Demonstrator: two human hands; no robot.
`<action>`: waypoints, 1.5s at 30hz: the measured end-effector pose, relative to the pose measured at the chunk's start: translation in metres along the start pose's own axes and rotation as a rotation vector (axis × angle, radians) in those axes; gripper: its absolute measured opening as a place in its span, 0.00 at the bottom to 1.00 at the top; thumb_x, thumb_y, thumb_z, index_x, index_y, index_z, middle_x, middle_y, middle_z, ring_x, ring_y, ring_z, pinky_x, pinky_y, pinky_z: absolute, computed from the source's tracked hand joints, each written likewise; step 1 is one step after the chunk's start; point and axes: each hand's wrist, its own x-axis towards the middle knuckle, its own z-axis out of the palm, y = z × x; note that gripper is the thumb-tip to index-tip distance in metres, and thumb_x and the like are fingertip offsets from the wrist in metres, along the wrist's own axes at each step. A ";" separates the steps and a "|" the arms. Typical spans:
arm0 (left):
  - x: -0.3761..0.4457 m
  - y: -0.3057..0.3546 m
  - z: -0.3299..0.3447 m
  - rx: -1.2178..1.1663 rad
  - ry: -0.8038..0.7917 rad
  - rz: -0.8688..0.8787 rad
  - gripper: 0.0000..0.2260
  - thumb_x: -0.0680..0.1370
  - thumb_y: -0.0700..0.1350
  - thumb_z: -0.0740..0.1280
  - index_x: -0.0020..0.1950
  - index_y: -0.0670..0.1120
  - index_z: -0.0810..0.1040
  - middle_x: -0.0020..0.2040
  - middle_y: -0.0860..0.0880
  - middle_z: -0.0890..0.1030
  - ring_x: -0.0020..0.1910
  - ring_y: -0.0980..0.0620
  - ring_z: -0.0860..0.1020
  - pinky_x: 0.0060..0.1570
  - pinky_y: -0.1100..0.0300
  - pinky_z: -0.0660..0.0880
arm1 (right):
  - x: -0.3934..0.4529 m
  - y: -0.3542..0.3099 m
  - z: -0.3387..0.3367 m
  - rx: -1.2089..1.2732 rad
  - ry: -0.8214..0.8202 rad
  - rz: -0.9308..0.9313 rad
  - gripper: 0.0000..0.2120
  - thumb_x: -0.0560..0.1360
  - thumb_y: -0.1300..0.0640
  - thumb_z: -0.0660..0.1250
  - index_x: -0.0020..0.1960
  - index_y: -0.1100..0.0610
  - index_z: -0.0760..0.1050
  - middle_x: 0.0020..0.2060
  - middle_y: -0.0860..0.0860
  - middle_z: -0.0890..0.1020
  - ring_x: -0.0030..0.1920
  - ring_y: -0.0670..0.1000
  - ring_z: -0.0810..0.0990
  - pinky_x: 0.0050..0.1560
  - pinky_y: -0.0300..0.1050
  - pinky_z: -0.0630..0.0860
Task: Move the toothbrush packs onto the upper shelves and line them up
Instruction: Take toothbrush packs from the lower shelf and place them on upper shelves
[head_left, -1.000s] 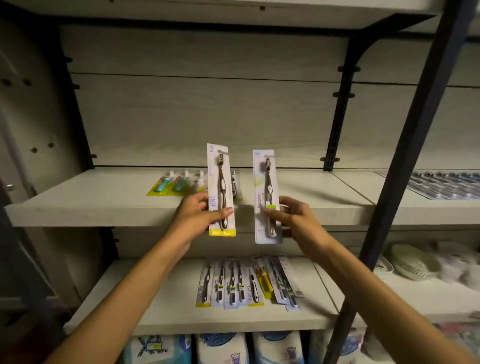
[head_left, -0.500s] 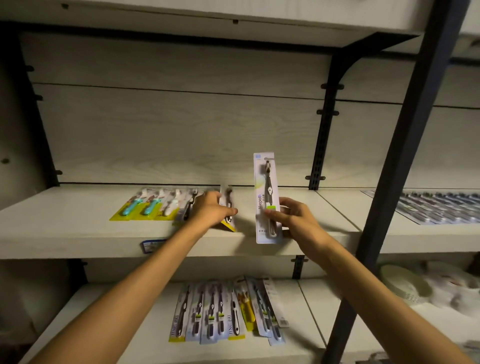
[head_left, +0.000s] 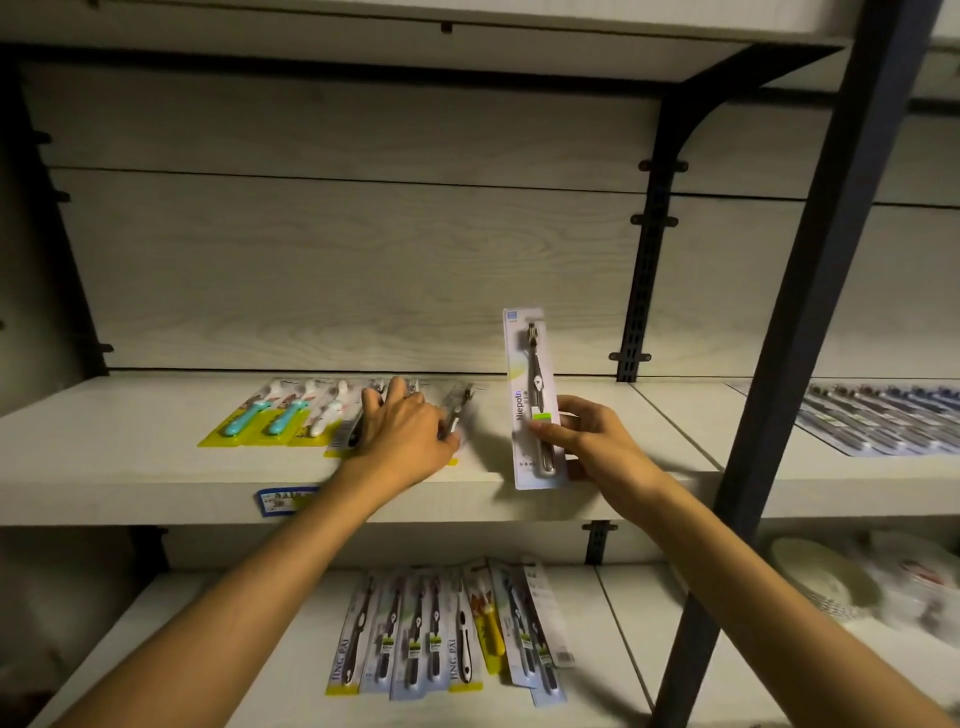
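Where the dark post crosses frame right: left hand, fingers flat on shelved packs; right hand pinching upright pack.

Upper shelf: pale whitewashed wood grain.
Back panel: the same pale grain, with darker streaks.
Frame post: matt black.
Held pack: white-to-pale-blue card, dark brush, lime-green tab, dark lettering.
Children's packs: yellow cards, teal and white handles.
Shelf label: blue with white.
Lower-shelf packs: pale blue and yellow cards, black-and-white brushes, one yellow-orange.
Right-hand packs: grey-blue, blurred.
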 end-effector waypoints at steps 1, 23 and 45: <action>0.001 0.001 -0.001 0.009 -0.002 -0.007 0.20 0.77 0.64 0.58 0.47 0.53 0.84 0.50 0.51 0.80 0.61 0.46 0.66 0.53 0.47 0.59 | 0.001 0.000 0.000 0.003 0.000 0.002 0.13 0.78 0.59 0.71 0.62 0.59 0.78 0.53 0.58 0.86 0.49 0.53 0.85 0.50 0.56 0.81; -0.001 0.001 -0.004 -0.188 0.098 -0.013 0.22 0.80 0.62 0.59 0.64 0.49 0.78 0.63 0.47 0.79 0.65 0.44 0.71 0.63 0.47 0.68 | -0.001 0.002 -0.003 -0.036 -0.007 -0.001 0.15 0.78 0.59 0.71 0.63 0.59 0.77 0.52 0.56 0.86 0.51 0.55 0.85 0.48 0.52 0.83; -0.099 0.076 -0.039 -0.421 0.068 0.498 0.28 0.76 0.66 0.52 0.74 0.59 0.67 0.72 0.56 0.69 0.70 0.53 0.67 0.67 0.52 0.62 | -0.172 0.013 -0.036 -0.157 0.310 0.012 0.17 0.77 0.63 0.70 0.64 0.54 0.75 0.53 0.50 0.86 0.55 0.51 0.84 0.50 0.50 0.80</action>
